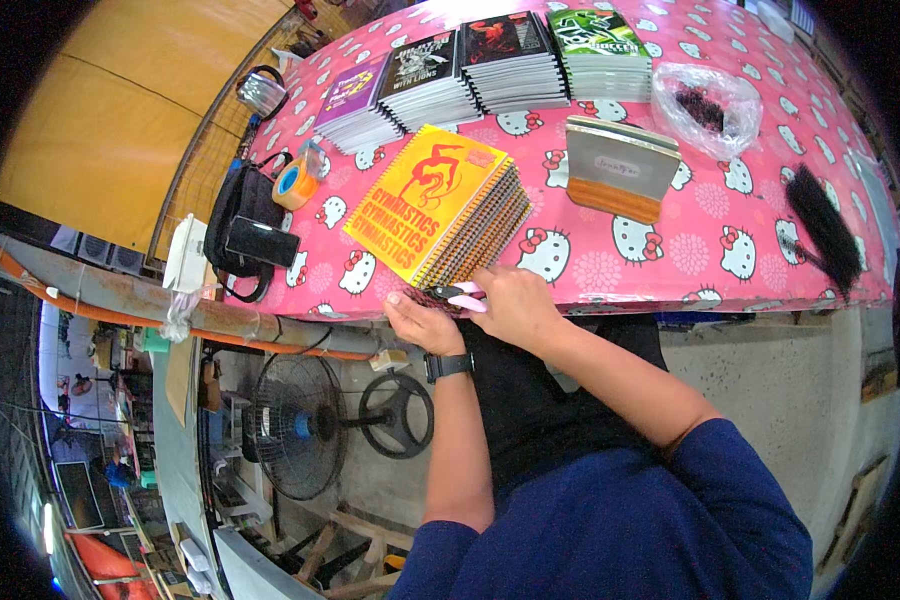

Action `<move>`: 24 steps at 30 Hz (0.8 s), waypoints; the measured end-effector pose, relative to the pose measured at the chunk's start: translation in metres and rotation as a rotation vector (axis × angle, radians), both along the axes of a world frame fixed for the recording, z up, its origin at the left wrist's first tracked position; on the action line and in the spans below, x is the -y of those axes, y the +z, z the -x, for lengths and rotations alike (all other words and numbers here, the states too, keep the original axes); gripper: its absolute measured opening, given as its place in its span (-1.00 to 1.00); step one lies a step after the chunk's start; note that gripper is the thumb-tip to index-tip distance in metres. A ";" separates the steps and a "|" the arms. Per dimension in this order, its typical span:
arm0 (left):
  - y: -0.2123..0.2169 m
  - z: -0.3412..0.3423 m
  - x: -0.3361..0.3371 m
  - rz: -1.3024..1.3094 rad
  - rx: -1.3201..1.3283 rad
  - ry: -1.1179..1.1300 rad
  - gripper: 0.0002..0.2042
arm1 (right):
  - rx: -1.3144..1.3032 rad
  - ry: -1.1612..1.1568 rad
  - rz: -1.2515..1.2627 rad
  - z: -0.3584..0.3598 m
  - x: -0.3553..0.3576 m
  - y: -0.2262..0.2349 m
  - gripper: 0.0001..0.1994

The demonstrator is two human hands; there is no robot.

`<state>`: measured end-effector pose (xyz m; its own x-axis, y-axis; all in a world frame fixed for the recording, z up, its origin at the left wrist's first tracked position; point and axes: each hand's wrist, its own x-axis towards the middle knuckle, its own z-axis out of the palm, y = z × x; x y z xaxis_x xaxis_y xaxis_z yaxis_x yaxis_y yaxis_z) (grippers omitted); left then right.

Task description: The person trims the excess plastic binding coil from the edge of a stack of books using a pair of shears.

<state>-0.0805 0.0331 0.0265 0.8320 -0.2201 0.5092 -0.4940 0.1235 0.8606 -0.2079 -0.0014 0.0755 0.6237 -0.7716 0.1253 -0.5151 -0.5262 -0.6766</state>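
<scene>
Along the table edge (710, 304), your right hand (518, 306) grips a pink-handled tool (467, 302) right by the yellow books' (425, 195) coil-bound corner; your left hand (423, 326) curls close, its hold unclear. Rightward, smooth pink cloth (692, 255) runs past the grey-and-wood block (620, 170) to a bristly brush (823, 230).

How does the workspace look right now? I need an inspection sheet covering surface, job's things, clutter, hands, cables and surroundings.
Surface: table under a pink cat-patterned cover.
Job's things: yellow spiral-bound books stacked near the front edge; pink-handled tool at their near corner.
Clutter: phone by a black bag; orange tape roll; clear plastic bag with dark contents.
Hands: right hand holds the tool; left hand beside it, grip unclear.
Cables: apparently a thin dark cord above the fan.
Surroundings: fan stands left of the person.
</scene>
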 end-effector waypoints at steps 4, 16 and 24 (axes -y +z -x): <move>-0.002 -0.001 0.001 -0.017 0.024 -0.008 -0.56 | 0.010 -0.108 0.351 0.008 -0.003 -0.007 -0.67; 0.007 0.005 0.004 0.034 -0.029 0.005 -0.52 | 0.057 -0.029 0.168 0.002 0.004 -0.019 -0.73; 0.008 0.006 0.010 0.067 -0.002 0.076 -0.48 | 0.011 -0.126 0.332 0.009 -0.006 -0.017 -0.67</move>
<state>-0.0867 0.0233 0.0344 0.8462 -0.1219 0.5188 -0.5022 0.1433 0.8528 -0.2170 0.0051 0.0586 0.5231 -0.7584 0.3889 -0.5836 -0.6513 -0.4851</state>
